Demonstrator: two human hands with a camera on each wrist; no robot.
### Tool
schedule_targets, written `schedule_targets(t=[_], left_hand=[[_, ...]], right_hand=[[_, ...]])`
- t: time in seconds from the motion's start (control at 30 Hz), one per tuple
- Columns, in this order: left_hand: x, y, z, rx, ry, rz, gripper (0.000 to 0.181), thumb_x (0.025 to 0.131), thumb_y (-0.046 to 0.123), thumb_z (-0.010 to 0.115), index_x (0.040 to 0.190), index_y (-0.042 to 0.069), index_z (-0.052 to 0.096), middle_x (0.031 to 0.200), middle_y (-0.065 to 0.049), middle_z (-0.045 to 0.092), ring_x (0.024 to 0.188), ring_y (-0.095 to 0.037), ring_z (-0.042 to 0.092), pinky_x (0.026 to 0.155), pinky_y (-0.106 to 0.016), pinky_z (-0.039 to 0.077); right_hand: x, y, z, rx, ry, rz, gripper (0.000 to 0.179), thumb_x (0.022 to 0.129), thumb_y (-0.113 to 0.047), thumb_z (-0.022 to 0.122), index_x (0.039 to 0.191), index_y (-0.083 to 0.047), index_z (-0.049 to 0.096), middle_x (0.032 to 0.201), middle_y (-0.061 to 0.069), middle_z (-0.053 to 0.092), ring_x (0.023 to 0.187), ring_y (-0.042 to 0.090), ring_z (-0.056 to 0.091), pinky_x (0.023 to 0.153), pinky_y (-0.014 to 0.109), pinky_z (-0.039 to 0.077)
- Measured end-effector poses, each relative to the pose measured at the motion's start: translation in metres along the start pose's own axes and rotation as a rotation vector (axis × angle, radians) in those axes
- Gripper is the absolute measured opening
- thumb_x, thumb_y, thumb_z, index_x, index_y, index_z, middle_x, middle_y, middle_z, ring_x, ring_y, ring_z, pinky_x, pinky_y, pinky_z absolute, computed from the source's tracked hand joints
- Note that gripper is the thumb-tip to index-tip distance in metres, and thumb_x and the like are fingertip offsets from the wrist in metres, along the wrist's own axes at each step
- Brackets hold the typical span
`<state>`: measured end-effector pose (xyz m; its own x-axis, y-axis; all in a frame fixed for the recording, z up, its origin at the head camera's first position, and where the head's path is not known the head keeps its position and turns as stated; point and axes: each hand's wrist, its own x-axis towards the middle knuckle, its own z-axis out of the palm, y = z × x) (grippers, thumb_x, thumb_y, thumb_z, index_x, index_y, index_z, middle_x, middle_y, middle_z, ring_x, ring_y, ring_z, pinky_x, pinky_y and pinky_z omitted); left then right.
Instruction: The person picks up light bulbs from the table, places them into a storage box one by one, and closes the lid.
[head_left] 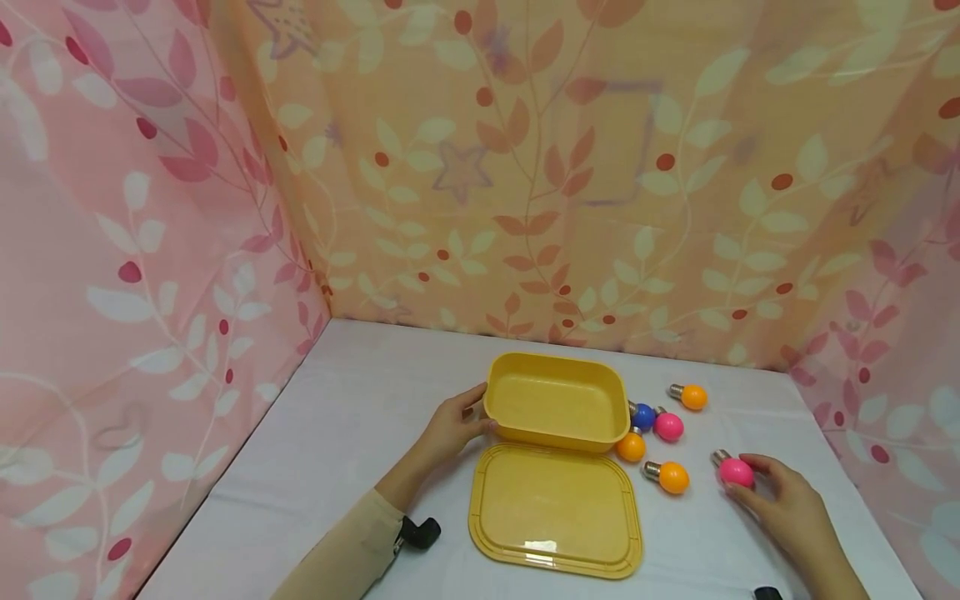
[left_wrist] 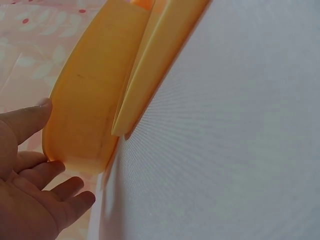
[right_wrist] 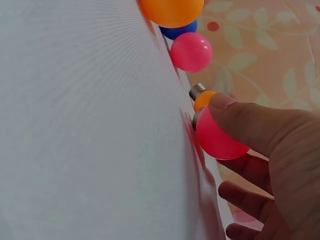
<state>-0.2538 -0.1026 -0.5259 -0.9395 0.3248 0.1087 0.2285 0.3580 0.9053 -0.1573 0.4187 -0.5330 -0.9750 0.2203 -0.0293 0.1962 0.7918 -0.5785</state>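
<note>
My right hand (head_left: 787, 504) pinches a pink light bulb (head_left: 736, 473) by its round globe, thumb on one side and fingers on the other. Its metal screw base points away from the palm, close over the table in the right wrist view. At the left end of a deep yellow plastic box (head_left: 555, 435), my left hand (head_left: 448, 429) rests its thumb and fingertips against the wall, the other fingers loosely extended. The box stands upright with its open top up, and no bulb shows inside. Its yellow lid (head_left: 555, 510) lies flat just in front of it.
Right of the box lie a blue bulb (head_left: 642, 416), another pink bulb (head_left: 669, 427) and an orange bulb (head_left: 631, 447), close together. Two more orange bulbs lie apart, one nearer (head_left: 673, 477) and one farther back (head_left: 694, 397). Patterned curtains (head_left: 465, 208) enclose the white table (head_left: 315, 467).
</note>
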Motion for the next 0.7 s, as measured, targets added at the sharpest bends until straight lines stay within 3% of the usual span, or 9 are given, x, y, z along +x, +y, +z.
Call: schedule_targets(t=[0.33,0.53,0.7], left_hand=[[0.003,0.000,0.000,-0.003,-0.005,0.014,0.074,0.092,0.026,0.079,0.156,0.013,0.044,0.158,-0.007,0.048,0.149,-0.024,0.041,0.120,-0.050,0.037],[0.002,0.000,0.001,-0.017,-0.015,0.027,0.072,0.094,0.023,0.077,0.156,0.011,0.044,0.157,-0.009,0.049,0.148,-0.024,0.042,0.121,-0.050,0.037],[0.002,-0.001,0.000,-0.022,-0.002,0.033,0.069,0.094,0.018,0.076,0.156,0.009,0.045,0.158,-0.010,0.048,0.149,-0.026,0.041,0.120,-0.051,0.037]], right_hand=[[-0.006,-0.013,-0.011,0.066,0.036,0.061,0.084,0.090,-0.061,0.070,0.148,-0.004,0.048,0.147,0.032,0.046,0.131,0.056,0.035,0.102,0.081,0.030],[-0.009,-0.029,-0.022,0.115,0.072,0.021,0.078,0.092,-0.059,0.069,0.148,-0.008,0.050,0.147,0.030,0.048,0.132,0.055,0.036,0.101,0.082,0.031],[-0.003,-0.048,-0.026,0.140,0.055,0.013,0.082,0.090,-0.063,0.068,0.150,-0.010,0.049,0.151,0.028,0.046,0.136,0.056,0.031,0.101,0.084,0.029]])
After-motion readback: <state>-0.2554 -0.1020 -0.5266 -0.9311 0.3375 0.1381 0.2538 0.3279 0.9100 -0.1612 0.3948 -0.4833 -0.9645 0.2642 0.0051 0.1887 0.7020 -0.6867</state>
